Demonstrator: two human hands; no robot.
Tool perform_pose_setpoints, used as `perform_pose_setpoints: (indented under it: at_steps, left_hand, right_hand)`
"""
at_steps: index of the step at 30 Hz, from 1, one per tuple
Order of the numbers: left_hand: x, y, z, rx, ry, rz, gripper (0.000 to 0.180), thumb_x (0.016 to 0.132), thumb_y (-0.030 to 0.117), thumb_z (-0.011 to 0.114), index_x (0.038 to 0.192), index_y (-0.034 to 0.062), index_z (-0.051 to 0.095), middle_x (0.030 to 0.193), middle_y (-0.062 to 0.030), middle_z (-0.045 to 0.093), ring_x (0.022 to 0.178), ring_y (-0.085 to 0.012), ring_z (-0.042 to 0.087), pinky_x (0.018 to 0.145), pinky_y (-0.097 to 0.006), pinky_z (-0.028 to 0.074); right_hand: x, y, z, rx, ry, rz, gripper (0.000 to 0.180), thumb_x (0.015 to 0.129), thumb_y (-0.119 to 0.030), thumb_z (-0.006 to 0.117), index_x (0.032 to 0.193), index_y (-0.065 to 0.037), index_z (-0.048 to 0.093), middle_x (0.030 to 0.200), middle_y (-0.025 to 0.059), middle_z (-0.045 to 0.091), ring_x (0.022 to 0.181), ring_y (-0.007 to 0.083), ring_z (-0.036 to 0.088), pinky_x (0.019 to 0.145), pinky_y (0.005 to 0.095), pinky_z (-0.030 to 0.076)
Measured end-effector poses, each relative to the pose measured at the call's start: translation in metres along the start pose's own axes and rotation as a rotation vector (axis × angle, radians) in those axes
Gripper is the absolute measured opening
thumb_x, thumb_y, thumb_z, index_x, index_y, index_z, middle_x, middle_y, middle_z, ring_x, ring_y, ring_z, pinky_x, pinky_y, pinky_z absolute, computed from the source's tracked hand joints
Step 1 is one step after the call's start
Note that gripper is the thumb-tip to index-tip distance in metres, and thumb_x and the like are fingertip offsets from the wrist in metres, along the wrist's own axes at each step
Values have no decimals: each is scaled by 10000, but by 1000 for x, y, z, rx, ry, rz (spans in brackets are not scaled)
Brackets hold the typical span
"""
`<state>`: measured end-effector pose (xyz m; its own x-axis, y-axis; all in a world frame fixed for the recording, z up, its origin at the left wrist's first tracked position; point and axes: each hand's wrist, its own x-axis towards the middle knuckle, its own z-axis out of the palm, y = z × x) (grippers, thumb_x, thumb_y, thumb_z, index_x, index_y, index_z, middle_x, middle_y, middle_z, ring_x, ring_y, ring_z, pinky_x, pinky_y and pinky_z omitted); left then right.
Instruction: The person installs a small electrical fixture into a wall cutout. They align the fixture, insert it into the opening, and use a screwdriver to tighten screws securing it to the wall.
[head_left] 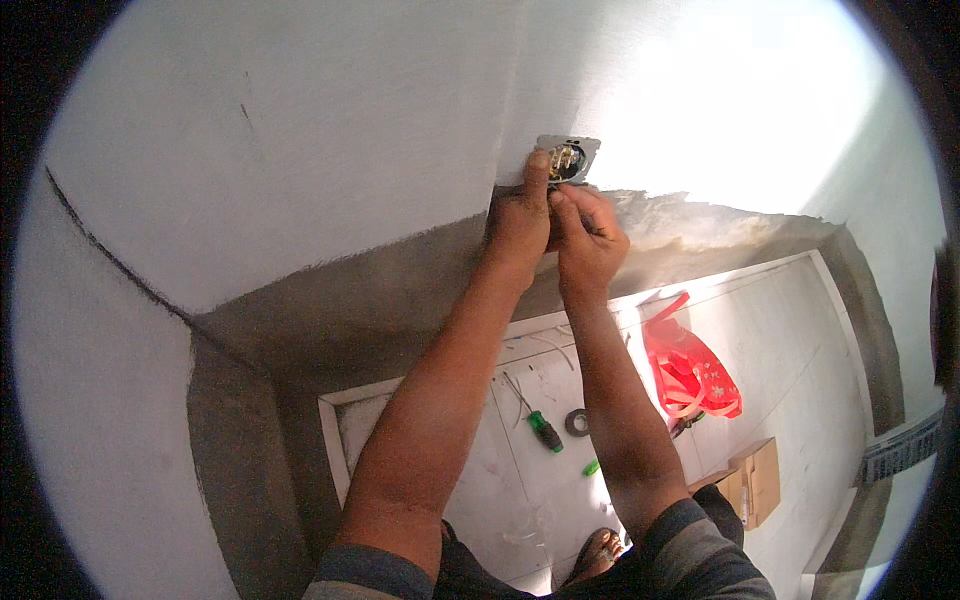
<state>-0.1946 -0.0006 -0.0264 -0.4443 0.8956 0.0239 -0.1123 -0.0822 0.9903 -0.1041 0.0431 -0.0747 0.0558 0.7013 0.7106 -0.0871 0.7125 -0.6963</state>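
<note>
An electrical socket insert (568, 160) with a square metal mounting frame and a round, open middle showing brass-coloured parts is up against the wall. My left hand (522, 218) grips its left side, the thumb pointing up over the frame and the fingers hidden behind. Just under the lower edge of the frame, my right hand (592, 235) is closed in a pinch, thumb against forefinger. What lies between those fingertips is too small to tell. Both arms reach up and the hands almost touch.
On the pale tiled floor lie a green-and-black screwdriver (544, 431), a roll of black tape (577, 422) and a small green object (591, 468). Farther right are a red bag (690, 365) and an open cardboard box (757, 484). Bare grey plaster (400, 285) runs along the wall's base.
</note>
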Motion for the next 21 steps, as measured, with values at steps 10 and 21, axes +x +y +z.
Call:
perform_pose_setpoints:
  at_steps: [10,21]
  left_hand:
    - [-2,7,-4,57,-28,-46,964,940,801,333,1076,-87,683,1034,-250,687,957,-336,642,862,-426,500]
    - [-2,4,-3,117,18,34,919,973,765,300,1021,-69,683,905,-232,678,834,-335,632,770,-433,502]
  right_hand:
    - [2,-4,9,-137,41,-85,98,900,-39,747,984,10,733,1004,64,681,810,113,649,647,229,539]
    - [-1,-16,11,-219,74,-134,91,881,-46,755,955,-1,726,965,82,692,862,145,652,753,274,527]
